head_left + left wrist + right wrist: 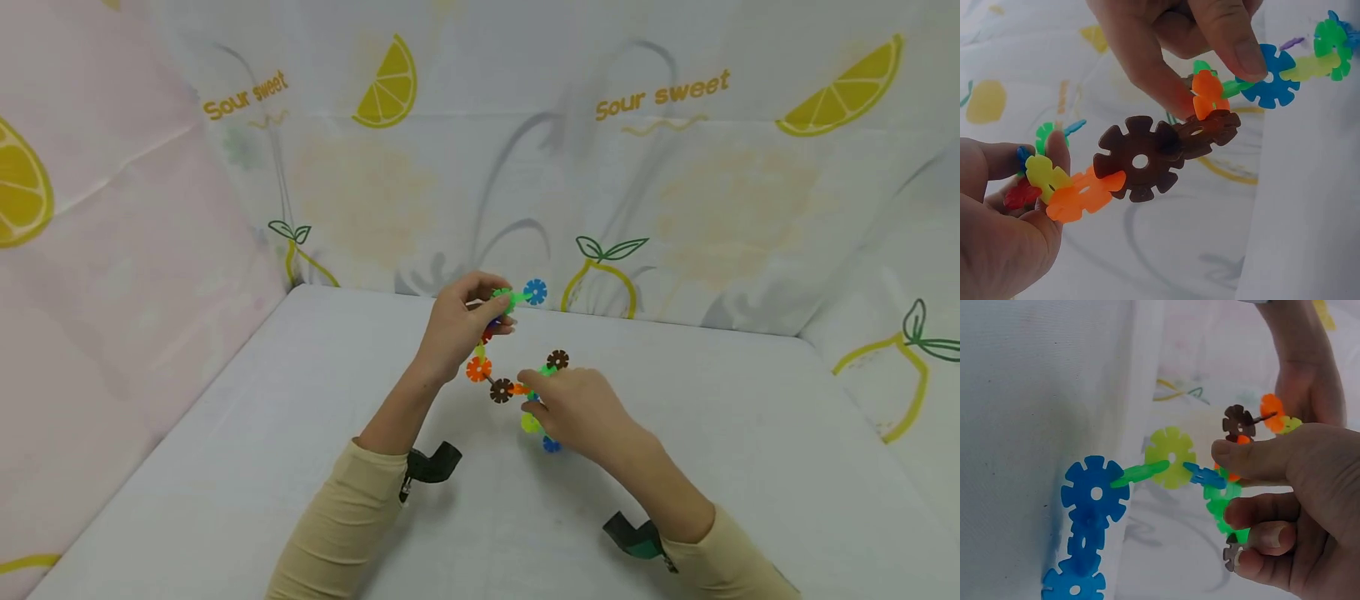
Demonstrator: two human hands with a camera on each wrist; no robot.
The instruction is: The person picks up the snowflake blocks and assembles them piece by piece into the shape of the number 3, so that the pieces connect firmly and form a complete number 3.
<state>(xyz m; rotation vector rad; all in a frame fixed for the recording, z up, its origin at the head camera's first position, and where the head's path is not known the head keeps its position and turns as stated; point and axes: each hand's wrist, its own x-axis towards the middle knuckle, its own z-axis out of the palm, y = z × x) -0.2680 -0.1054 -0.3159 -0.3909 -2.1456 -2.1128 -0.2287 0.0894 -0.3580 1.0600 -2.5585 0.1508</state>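
A chain of notched plastic snowflake discs, with a brown disc (1138, 159) and an orange disc (1085, 194) in its middle, runs between both hands. My left hand (457, 329) grips the far end of it, thumb and fingers around green, red and dark blue discs; a blue disc (535, 292) sticks out past the fingertips. Lower and to the right, my right hand (581, 412) pinches the chain by an orange and a green piece, partly hidden behind the thumb. From there a yellow disc (1170, 457) and several blue discs (1096, 490) hang down, and another brown disc (557, 359) points up.
A white cloth-covered table (300, 417) lies beneath the hands. Printed curtains with lemon drawings (390, 83) enclose the back and sides. Each wrist carries a black camera mount (435, 463).
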